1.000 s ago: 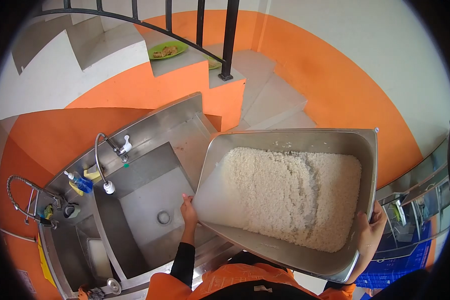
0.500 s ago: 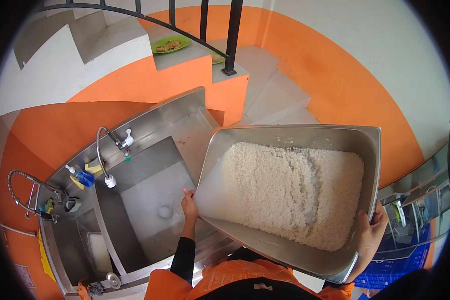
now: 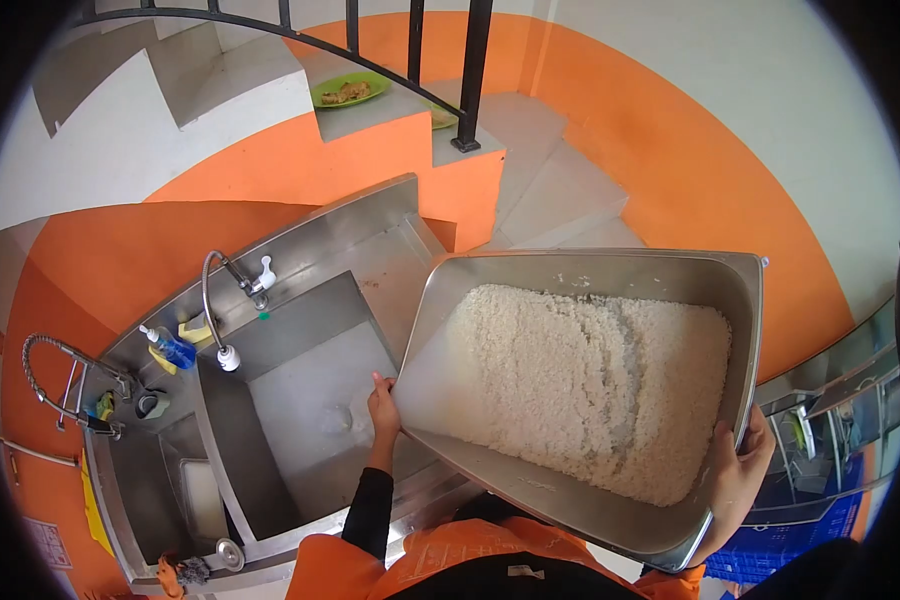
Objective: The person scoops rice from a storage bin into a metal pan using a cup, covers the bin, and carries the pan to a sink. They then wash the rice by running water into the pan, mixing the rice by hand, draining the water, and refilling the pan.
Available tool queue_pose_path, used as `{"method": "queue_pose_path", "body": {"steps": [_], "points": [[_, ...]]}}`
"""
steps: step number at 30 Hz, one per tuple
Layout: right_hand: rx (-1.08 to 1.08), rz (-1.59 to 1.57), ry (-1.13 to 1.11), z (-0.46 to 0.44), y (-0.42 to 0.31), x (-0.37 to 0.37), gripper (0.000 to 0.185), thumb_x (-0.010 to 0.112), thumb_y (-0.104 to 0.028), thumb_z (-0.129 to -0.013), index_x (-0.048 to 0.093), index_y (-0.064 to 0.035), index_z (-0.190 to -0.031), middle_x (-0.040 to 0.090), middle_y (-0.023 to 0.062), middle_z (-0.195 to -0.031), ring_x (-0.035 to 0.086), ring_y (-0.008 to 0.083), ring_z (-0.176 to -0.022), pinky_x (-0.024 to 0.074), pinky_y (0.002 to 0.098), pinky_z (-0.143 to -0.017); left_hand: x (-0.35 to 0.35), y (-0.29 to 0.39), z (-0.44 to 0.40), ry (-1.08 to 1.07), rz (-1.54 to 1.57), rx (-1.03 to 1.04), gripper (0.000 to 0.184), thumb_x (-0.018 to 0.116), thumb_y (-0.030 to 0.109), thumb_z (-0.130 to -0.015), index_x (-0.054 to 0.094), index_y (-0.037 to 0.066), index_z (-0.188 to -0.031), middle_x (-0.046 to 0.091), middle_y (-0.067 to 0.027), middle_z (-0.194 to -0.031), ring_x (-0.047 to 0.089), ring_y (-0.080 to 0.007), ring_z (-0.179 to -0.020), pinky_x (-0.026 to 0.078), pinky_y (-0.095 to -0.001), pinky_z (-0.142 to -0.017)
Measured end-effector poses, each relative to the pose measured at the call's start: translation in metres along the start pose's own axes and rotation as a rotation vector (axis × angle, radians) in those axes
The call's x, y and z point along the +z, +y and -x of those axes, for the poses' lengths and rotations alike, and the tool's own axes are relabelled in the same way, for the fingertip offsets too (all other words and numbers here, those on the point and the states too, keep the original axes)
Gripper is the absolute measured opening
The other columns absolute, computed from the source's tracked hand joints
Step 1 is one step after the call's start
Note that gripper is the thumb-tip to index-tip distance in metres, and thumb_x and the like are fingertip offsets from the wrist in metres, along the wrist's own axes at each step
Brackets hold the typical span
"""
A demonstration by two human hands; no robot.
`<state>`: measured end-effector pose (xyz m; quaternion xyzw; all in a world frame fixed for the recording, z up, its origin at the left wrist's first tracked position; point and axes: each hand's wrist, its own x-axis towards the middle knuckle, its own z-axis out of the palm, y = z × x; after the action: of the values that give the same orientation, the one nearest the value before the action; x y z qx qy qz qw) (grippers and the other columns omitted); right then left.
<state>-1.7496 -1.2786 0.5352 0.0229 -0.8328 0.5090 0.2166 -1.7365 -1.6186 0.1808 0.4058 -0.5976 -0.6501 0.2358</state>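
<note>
A deep metal pan (image 3: pixel 590 265) holds wet white rice (image 3: pixel 560 375), with cloudy water gathered at its left corner. The pan is tilted toward the large sink basin (image 3: pixel 270 440). My left hand (image 3: pixel 383 408) grips the pan's left corner, its fingers closed at the edge. My right hand (image 3: pixel 742 475) is wrapped round the right rim, thumb inside. Whitish water lies on the basin floor, with a splash over the drain area beside my left hand.
A faucet (image 3: pixel 210 300) arches over the basin. Left of it are a blue soap bottle (image 3: pixel 175 350), a second faucet (image 3: pixel 45 350) and a small basin with a container (image 3: pixel 203 500). Stairs with a green plate (image 3: pixel 350 90) rise behind. Blue crates (image 3: pixel 790 540) stand at right.
Cloudy water now spreads and splashes over the sink drain, which showed clearly before. The sink and stairs have shifted slightly to the right in view. Both hands keep their hold on the pan.
</note>
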Motion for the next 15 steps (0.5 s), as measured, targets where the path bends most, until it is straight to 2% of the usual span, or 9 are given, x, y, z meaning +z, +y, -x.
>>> {"method": "queue_pose_path", "body": {"steps": [15], "points": [[-0.025, 0.027, -0.028, 0.0018, -0.0064, -0.0025, 0.005, 0.049, 0.005, -0.076, 0.048, 0.0004, -0.079, 0.036, -0.0045, -0.064, 0.030, 0.0038, -0.059, 0.0235, 0.0184, -0.053, 0.0008, -0.0024, 0.0005, 0.003, -0.027, 0.026, 0.071, 0.027, 0.054, -0.089, 0.059, -0.007, -0.078, 0.057, -0.0082, -0.071, 0.049, -0.0155, -0.069, 0.039, -0.0279, -0.069]]}}
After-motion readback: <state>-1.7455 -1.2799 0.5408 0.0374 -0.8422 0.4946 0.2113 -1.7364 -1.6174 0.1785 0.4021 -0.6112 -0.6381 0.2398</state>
